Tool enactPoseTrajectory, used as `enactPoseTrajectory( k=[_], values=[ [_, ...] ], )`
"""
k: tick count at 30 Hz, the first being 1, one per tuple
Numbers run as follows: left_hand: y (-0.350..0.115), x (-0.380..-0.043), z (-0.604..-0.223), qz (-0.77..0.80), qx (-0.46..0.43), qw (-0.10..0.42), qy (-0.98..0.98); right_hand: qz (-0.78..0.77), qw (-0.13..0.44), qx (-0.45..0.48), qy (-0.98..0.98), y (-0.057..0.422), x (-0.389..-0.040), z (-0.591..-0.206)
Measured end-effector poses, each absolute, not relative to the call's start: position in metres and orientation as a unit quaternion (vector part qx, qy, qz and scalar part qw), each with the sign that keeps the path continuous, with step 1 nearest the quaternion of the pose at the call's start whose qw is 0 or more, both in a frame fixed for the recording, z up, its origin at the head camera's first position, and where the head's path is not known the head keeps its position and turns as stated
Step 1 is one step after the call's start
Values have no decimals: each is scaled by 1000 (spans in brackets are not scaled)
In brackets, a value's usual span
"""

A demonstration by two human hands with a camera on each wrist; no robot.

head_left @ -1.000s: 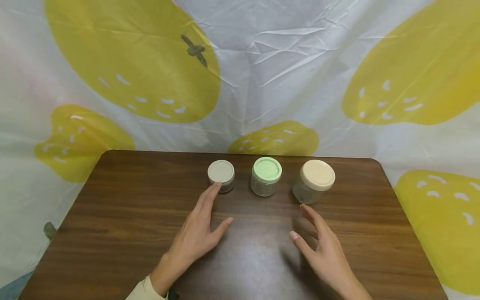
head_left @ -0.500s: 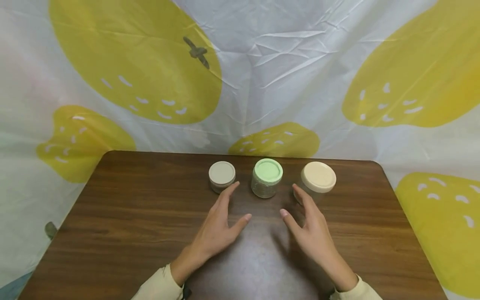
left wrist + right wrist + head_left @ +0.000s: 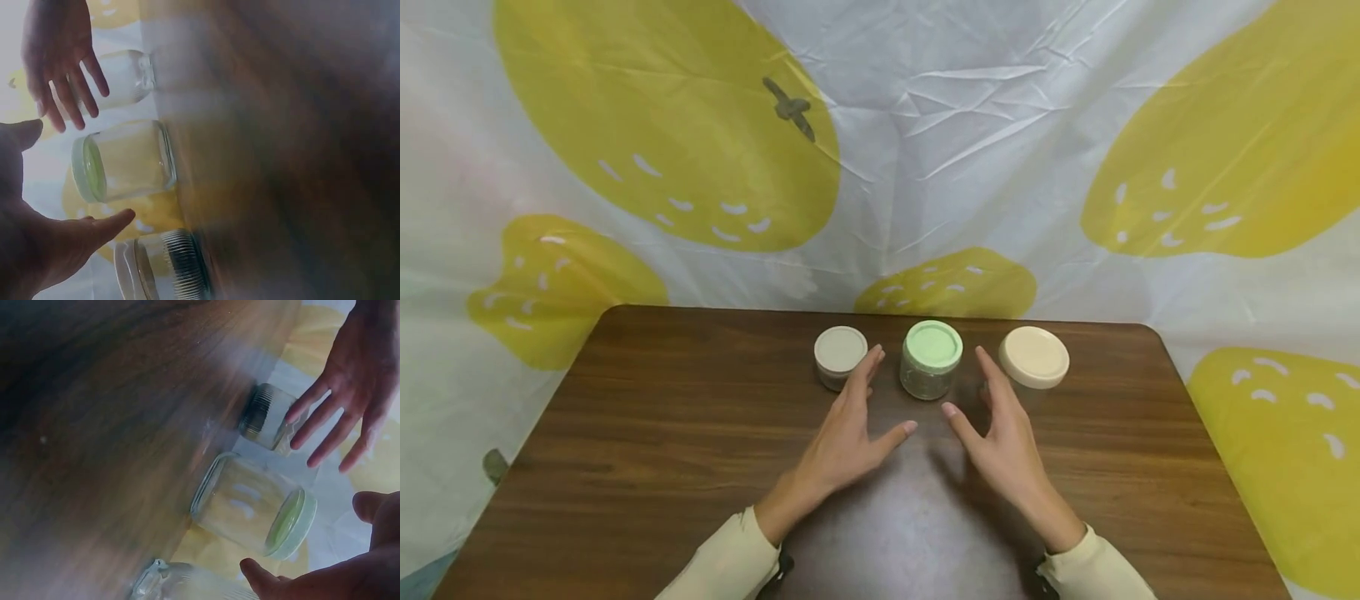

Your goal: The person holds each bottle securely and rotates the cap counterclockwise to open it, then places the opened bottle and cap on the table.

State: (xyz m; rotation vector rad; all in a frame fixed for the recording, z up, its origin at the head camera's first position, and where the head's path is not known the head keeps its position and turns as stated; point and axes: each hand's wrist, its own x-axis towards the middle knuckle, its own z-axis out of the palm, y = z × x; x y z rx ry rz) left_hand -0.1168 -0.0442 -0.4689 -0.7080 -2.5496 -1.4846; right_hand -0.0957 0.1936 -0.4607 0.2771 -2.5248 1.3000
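Observation:
Three lidded glass jars stand in a row near the table's far edge. The middle jar has a light green lid and looks transparent in both wrist views. My left hand and right hand reach in from either side of it, fingers extended, thumbs spread inward, holding nothing. Left of it is a short jar with a greyish-white lid, partly covered by my left fingers; its ribbed side shows in the right wrist view. The large jar on the right has a cream lid; my right hand hides much of its body.
The brown wood-grain table has a rounded far edge. Right behind it hangs a white cloth printed with big yellow fruit. Gaps separate the three jars.
Both hands have moved inward and forward, closer to the green-lidded jar, the left from beside the greyish-white-lidded jar, the right from in front of the cream-lidded one. The jars stay in place.

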Motion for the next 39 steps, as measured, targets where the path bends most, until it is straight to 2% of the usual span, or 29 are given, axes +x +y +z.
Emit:
enactPoseTrajectory(
  k=[11, 20, 33, 39],
  values=[
    [-31, -134, -471, -518, -220, -10, -826, 495, 148, 84, -852, 184, -104, -461],
    [-19, -149, -472, -506, -187, -21, -842, 483, 157, 64, -859, 174, -112, -464],
    [-7, -170, -475, -462, -178, -32, -868, 449, 92, -19, -889, 165, -133, -463],
    [-1, -172, -476, -425, -168, -40, -888, 448, 84, -40, -889, 162, -135, -468]
  ],
)
